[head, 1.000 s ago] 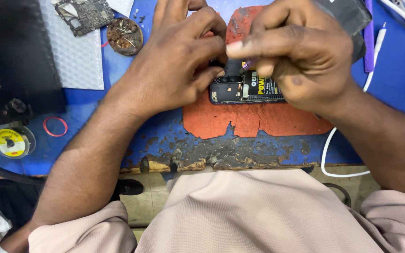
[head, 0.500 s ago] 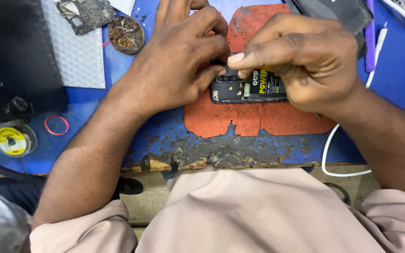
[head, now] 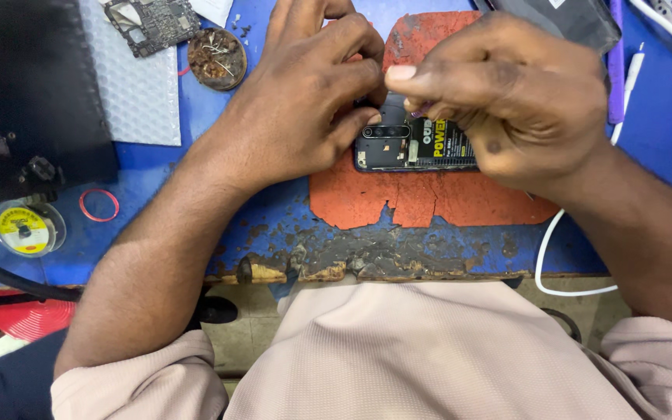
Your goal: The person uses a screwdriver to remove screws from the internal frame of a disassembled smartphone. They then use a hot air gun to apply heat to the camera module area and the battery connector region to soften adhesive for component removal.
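An opened black phone [head: 410,148] with its back off lies on an orange mat [head: 429,202]; a camera strip and a battery with a yellow label show. My left hand [head: 305,101] grips the phone's left end, thumb on its lower corner and fingers curled over the top edge. My right hand [head: 507,93] covers the phone's right half. Its thumb and fingertips pinch a small purplish tool [head: 421,110] just above the camera strip. Most of the tool is hidden in the fingers.
The blue bench top [head: 398,257] is worn at its front edge. At the left are bubble wrap [head: 130,85], a circuit board [head: 153,23], a round dish of small parts [head: 217,58], a red rubber band [head: 99,204], a yellow round tin [head: 23,228] and black equipment [head: 25,101]. A white cable [head: 546,264] and a purple tool [head: 616,62] lie right.
My right hand's pinched fingers have shifted slightly over the phone's upper left part. My left hand keeps the same hold, and the phone has stayed on the mat.
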